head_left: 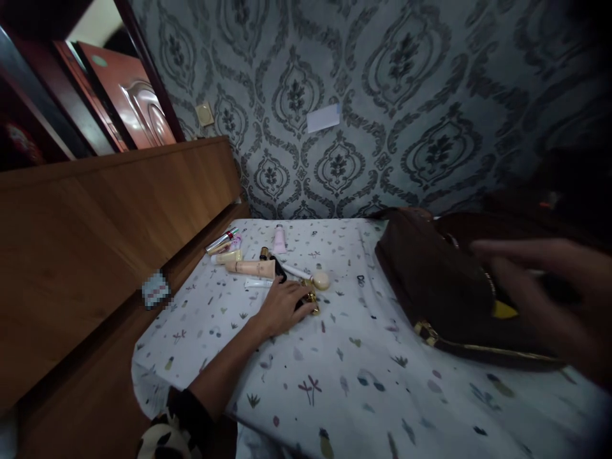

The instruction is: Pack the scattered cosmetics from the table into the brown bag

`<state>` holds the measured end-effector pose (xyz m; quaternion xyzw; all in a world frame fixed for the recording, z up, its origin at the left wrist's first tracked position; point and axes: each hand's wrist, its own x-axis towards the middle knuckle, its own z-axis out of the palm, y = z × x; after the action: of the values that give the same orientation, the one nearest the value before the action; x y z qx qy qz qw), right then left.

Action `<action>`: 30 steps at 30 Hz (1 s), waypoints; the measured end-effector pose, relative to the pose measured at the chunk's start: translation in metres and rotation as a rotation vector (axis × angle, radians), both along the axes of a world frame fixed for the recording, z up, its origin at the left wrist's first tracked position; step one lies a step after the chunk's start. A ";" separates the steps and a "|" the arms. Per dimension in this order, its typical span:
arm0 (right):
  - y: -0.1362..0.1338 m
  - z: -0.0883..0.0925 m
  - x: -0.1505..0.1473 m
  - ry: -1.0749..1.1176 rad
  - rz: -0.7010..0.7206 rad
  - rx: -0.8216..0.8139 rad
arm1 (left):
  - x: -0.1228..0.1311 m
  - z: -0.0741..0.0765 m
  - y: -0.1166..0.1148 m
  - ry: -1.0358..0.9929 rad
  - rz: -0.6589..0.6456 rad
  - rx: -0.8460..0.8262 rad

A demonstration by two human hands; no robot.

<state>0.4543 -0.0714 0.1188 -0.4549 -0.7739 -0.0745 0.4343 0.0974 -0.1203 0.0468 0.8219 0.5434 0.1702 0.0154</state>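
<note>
On the white patterned sheet, my left hand (285, 307) lies palm down with its fingers curled over small gold-coloured cosmetic items (313, 305), partly hidden beneath them. Close by are a round cream-coloured piece (321, 280), a white stick (297, 271), a black tube (280, 270) and a peach squeeze tube (251, 268). My right hand (549, 287), blurred, hovers over the opening of a dark brown bag (421, 274); its forefinger and thumb are apart, and I see nothing between them. A yellow piece (505, 310) shows at the bag's opening, below that hand.
Farther left lie a yellowish tube (226, 257), a silver tube (222, 240) and a thin white tube (258, 283). A pink tube (280, 239) rests near the wall. A wooden board (119, 217) borders the bed's left side; patterned wallpaper (373, 127) rises behind.
</note>
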 end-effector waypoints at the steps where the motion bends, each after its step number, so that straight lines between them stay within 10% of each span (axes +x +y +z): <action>1: -0.014 -0.003 -0.019 0.040 0.141 0.014 | 0.001 0.000 0.000 -0.009 -0.010 0.001; 5: -0.041 -0.028 -0.088 -0.062 0.531 -0.191 | 0.003 -0.001 -0.001 -0.020 -0.045 0.032; 10: -0.029 -0.073 -0.131 -0.106 0.566 -0.507 | -0.009 -0.009 -0.001 -0.131 0.051 0.135; 17: -0.024 -0.113 -0.150 -0.099 0.522 -0.483 | -0.032 -0.021 0.002 -0.205 0.079 0.138; 30: -0.027 -0.108 -0.152 -0.179 0.543 -0.437 | -0.013 -0.018 0.000 -0.148 -0.084 0.169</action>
<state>0.3026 -0.0980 0.0104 -0.3066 -0.8991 0.1711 0.2614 0.0841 -0.1204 0.0290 0.8276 0.4896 0.2746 -0.0068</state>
